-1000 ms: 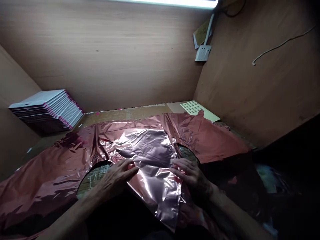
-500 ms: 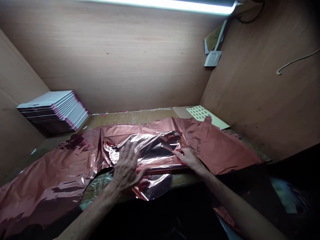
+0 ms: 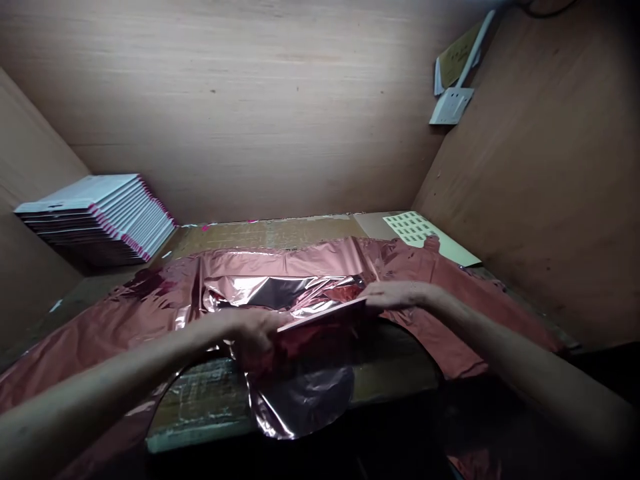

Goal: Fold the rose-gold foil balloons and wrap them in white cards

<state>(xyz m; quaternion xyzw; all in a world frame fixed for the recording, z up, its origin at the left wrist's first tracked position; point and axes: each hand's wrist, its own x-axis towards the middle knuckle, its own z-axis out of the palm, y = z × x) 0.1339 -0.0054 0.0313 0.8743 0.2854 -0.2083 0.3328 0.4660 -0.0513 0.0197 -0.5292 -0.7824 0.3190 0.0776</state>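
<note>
A large rose-gold foil sheet (image 3: 420,273), which looks like a flat, uninflated foil balloon with curved edges, is spread over the worktop. In front of its crumpled middle, a thin flat panel (image 3: 320,316) with a straight pale edge is raised and tilted. My left hand (image 3: 255,333) is closed on the panel's left end, its fingers partly in shadow. At the right end my right hand (image 3: 387,295) grips the upper corner, fingertips partly hidden. Below the panel hangs a rounded, shiny foil flap (image 3: 303,403). Whether the flap joins the panel I cannot tell.
A stack of white, pink-edged flat packs (image 3: 100,217) stands at the left. A pale yellow label sheet (image 3: 425,233) lies at the back right. Wooden walls enclose the worktop (image 3: 200,403). A socket box (image 3: 451,107) hangs in the right corner.
My left hand was spread flat on the foil and now grips the panel's left end. My right hand has moved slightly up. The panel's edge now shows, raised and tilted. The camera view has shifted.
</note>
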